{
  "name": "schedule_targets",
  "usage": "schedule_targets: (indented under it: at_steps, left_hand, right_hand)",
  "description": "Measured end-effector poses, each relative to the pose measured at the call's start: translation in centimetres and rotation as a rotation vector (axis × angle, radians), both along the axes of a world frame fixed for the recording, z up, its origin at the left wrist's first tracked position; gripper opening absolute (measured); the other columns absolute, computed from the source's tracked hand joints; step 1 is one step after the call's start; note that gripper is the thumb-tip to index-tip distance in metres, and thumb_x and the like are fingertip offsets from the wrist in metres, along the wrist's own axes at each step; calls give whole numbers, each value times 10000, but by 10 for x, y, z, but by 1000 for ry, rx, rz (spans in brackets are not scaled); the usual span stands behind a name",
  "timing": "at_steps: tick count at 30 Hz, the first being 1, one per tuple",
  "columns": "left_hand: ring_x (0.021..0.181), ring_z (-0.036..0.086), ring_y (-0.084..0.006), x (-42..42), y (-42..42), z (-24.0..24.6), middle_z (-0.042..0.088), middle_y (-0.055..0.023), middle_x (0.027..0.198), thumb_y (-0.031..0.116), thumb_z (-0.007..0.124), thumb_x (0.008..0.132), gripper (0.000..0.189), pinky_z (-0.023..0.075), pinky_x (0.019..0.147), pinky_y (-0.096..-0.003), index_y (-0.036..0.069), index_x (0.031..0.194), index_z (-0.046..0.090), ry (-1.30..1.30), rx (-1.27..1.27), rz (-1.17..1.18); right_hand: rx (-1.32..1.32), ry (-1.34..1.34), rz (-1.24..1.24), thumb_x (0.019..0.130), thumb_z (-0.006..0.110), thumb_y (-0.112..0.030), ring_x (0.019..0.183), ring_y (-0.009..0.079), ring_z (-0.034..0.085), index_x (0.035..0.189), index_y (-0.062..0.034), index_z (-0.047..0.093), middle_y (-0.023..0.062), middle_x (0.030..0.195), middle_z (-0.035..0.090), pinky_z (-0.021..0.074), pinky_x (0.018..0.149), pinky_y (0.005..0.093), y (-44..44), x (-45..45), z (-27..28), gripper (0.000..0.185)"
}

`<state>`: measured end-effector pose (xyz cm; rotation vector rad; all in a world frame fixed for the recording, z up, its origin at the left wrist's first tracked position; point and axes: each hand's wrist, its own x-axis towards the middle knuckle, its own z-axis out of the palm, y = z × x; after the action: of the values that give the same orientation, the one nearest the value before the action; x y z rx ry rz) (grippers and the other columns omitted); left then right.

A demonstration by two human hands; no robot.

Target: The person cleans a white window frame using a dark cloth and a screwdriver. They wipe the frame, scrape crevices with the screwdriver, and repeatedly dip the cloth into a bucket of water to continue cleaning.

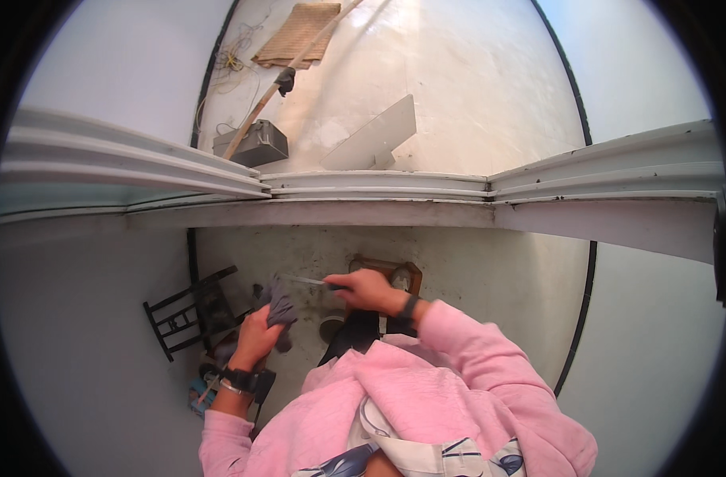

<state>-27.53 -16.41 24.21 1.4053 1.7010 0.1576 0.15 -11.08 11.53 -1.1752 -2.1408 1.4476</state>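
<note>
My left hand [256, 338] is closed around a bunched grey cloth [277, 303], whose loose folds stick out above and below the fist. In my right hand [366, 290] is a thin tool with a black handle [339, 287] and a narrow light blade [304, 279]; whether it is a knife or a scraper I cannot tell. The blade points left, its tip close to the top of the cloth. My feet, in shoes [401, 278], are on a small wooden stool [415, 269] below my right hand.
Ahead runs a white sliding-window frame [375, 185] with tracks. Beyond it lie a grey metal box [261, 143], a wooden pole [255, 113], a pale flat panel [380, 131], a woven mat [300, 33] and tangled cables [230, 59]. A black chair [178, 316] is at the lower left.
</note>
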Motion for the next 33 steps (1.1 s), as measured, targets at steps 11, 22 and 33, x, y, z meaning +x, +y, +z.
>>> schedule_targets:
  at_steps: [11,22,33]
  left_hand:
    - [969,670,-406,175,161,-72,682,-212,1079,201,706,857,500,526,835,-440,118,1327,556,-417,375,-237]
    - [925,651,-393,213,223,-173,650,-151,971,190,608,902,322,527,789,-503,314,1197,647,141,347,-219]
    - [900,669,-410,87,174,-164,706,-195,980,163,567,875,396,539,769,-507,240,1258,636,158,323,63]
  right_hand:
    - [391,-493,-693,893,695,-216,685,334,646,1309,-232,628,115,770,652,494,586,447,-7,217,89,421]
    - [410,-847,-298,874,677,-199,664,334,650,1223,-227,648,105,712,637,493,547,461,75,222,71,352]
    - [457,-802,96,901,558,-115,651,322,687,1074,-108,634,103,702,672,519,555,454,165,78,50,189]
